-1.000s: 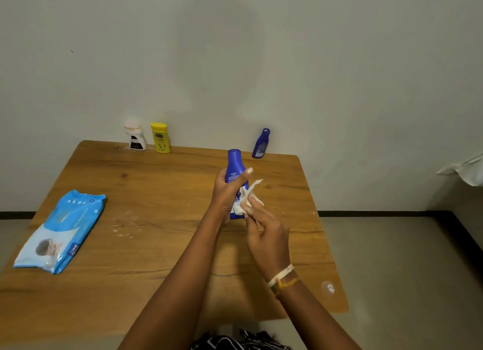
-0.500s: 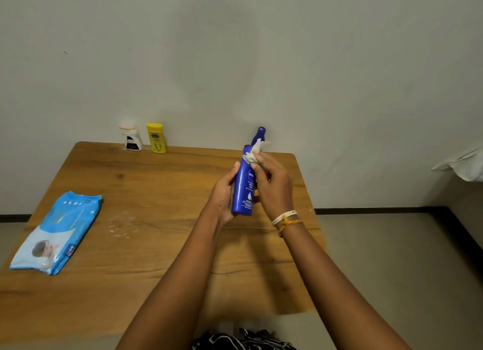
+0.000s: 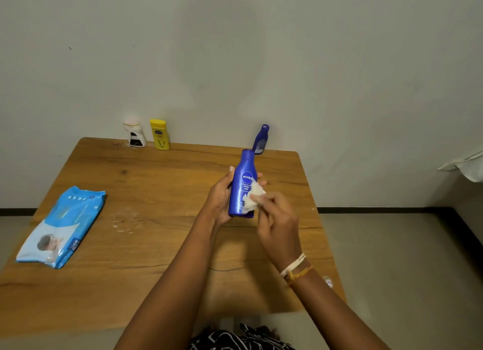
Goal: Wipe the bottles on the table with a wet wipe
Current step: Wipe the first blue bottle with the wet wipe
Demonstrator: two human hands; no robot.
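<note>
Above the middle of a wooden counter (image 3: 156, 219), seen from the head camera, a person holds a tall dark blue plastic lotion bottle (image 3: 243, 182) upright in the air. The left hand (image 3: 220, 195) grips the bottle from behind, its fingers (image 3: 261, 178) curled round the body, with fingertips showing on the right edge and the thumb along the left. The right hand (image 3: 278, 219) pinches a crumpled white wet wipe (image 3: 254, 198) in its curled fingers and presses it against the lower right front of the bottle, partly covering the label. A pale band and a yellow thread (image 3: 296, 267) circle the right wrist.

Along the back edge of the counter, against a plain grey wall, stand three more bottles: a white bottle with a dark label (image 3: 136, 134), a yellow bottle (image 3: 159, 134) just beside it, and well to the right a small dark blue bottle (image 3: 261, 139) that leans against the wall. On the left side of the counter lies a light blue soft pack of wet wipes (image 3: 62, 226), flat and slanted.
</note>
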